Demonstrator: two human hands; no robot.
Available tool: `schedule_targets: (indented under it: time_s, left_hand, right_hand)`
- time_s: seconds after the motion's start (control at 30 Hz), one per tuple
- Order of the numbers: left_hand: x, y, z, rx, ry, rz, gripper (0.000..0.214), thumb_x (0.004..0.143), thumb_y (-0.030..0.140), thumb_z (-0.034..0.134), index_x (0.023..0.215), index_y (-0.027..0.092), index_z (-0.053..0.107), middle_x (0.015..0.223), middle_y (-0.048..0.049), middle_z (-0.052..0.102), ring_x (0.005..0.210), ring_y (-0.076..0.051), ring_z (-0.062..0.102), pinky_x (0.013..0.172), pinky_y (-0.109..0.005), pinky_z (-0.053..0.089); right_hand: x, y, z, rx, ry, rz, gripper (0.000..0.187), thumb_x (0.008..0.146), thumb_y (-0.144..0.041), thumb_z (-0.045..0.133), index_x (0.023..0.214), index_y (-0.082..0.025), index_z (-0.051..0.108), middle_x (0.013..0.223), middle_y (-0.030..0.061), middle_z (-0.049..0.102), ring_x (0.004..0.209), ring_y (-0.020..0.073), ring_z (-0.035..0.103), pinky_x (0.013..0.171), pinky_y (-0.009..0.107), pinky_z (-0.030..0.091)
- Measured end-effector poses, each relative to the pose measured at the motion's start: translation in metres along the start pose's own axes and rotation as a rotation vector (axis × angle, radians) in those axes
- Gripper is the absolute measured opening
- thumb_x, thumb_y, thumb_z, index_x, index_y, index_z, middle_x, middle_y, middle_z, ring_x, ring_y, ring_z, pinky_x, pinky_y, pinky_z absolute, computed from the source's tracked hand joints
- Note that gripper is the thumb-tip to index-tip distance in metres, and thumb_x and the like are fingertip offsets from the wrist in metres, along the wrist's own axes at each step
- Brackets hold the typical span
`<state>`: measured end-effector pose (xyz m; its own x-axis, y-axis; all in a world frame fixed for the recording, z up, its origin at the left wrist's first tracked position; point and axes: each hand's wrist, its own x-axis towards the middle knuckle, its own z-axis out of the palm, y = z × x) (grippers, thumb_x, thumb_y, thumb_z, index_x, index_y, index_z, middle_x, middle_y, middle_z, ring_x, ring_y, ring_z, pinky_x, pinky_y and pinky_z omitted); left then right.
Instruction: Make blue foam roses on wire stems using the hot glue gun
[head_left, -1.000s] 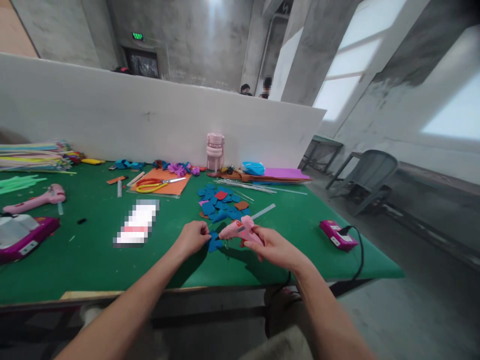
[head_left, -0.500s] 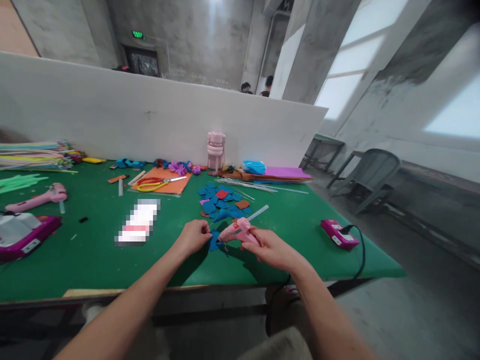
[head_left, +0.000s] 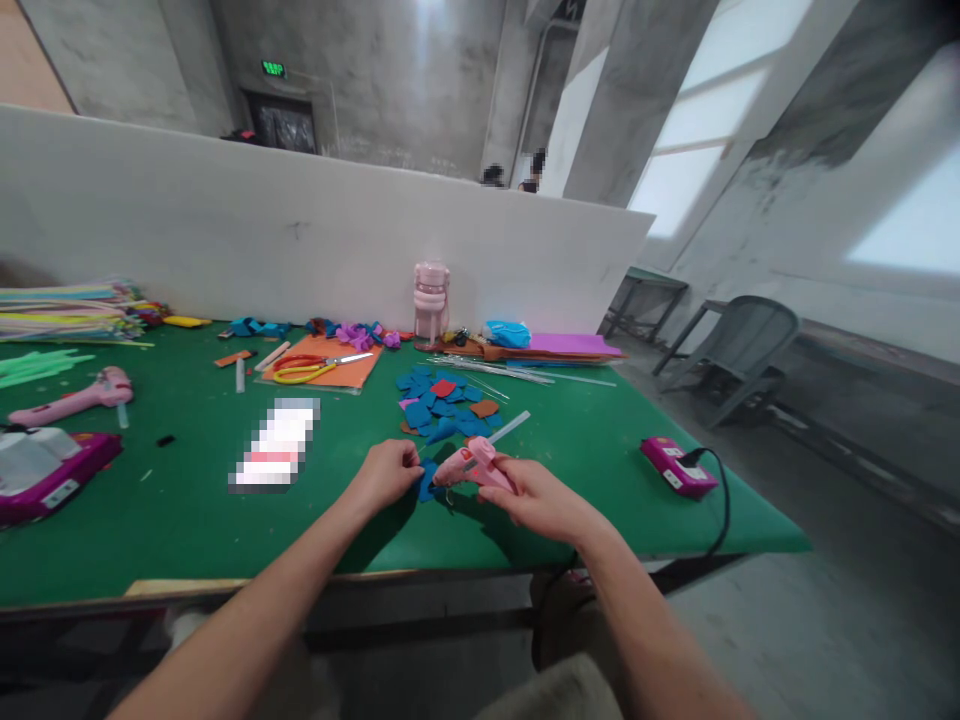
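Note:
My right hand (head_left: 534, 494) is closed round the handle of a pink hot glue gun (head_left: 466, 462), with a clear glue stick (head_left: 511, 428) jutting from its back. The gun's nozzle points left and rests at a small blue piece (head_left: 427, 482), apparently felt or paper. My left hand (head_left: 388, 472) pinches that blue piece at its left edge, fingertips pressed together. Just beyond both hands lies a loose pile of cut blue pieces (head_left: 442, 392), with a red piece (head_left: 444, 388) and a brown piece (head_left: 484, 408) among them.
Scissors (head_left: 304, 372) lie on an orange sheet (head_left: 360, 372). A pink bottle (head_left: 430, 305) stands against the white partition (head_left: 360, 230). Purple power strips (head_left: 679, 468) sit at both sides, the right one with a black cable. Another pink glue gun (head_left: 71, 398) lies at left.
The glue gun and my right hand have shifted slightly to the left over the blue piece. My left hand has stayed in nearly the same place.

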<state>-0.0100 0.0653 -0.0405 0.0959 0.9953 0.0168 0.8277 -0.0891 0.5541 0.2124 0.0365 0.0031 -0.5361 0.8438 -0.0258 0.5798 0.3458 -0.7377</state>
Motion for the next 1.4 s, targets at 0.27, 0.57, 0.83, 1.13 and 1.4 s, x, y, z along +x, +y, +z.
schedule_targets:
  time_s: [0.27,0.57,0.83,1.13,1.4]
  left_hand:
    - [-0.0010,0.0010,-0.0004,-0.008,0.001,-0.001,0.010,0.066,0.016,0.058,0.057,0.017,0.056,0.056,0.0017,0.056,0.061,-0.014,0.052,0.053,-0.022,0.031]
    - [-0.0006,0.0012,-0.0003,-0.002,0.001,0.000,0.009,0.066,0.016,0.058,0.057,0.017,0.056,0.056,0.0016,0.055,0.060,-0.014,0.051,0.053,-0.023,0.030]
    - [-0.0007,0.0015,-0.0001,-0.004,0.005,0.003,0.009,0.066,0.016,0.058,0.057,0.017,0.056,0.057,0.0013,0.056,0.060,-0.014,0.052,0.053,-0.022,0.031]
    - [-0.0011,0.0005,0.0000,-0.005,0.005,0.005,0.010,0.066,0.016,0.058,0.057,0.017,0.055,0.056,0.0015,0.054,0.059,-0.014,0.051,0.053,-0.023,0.030]
    - [-0.0004,0.0007,0.0012,0.003,0.002,0.009,0.010,0.066,0.016,0.058,0.057,0.017,0.055,0.056,0.0015,0.054,0.060,-0.014,0.051,0.053,-0.023,0.030]
  right_hand:
    - [0.0011,0.0016,0.0010,-0.057,0.019,-0.013,0.012,0.079,-0.028,0.051,0.081,-0.017,0.057,0.063,-0.0012,0.056,0.055,0.0122,0.049,0.053,0.022,0.035]
    - [0.0010,0.0000,0.0011,-0.068,0.025,-0.018,0.012,0.079,-0.028,0.052,0.081,-0.017,0.056,0.059,-0.0020,0.054,0.056,0.0137,0.050,0.055,0.023,0.035]
    - [0.0014,-0.0012,0.0020,-0.084,0.017,-0.013,0.012,0.079,-0.028,0.052,0.078,-0.017,0.056,0.060,-0.0019,0.054,0.056,0.0133,0.050,0.055,0.023,0.034]
    - [0.0011,-0.0004,0.0011,-0.108,0.020,-0.007,0.011,0.080,-0.027,0.050,0.076,-0.017,0.053,0.059,-0.0019,0.053,0.056,0.0133,0.048,0.055,0.023,0.033]
    - [0.0011,-0.0012,0.0022,-0.117,0.027,-0.023,0.013,0.079,-0.028,0.050,0.076,-0.016,0.056,0.067,0.0002,0.056,0.062,0.0139,0.048,0.057,0.024,0.032]
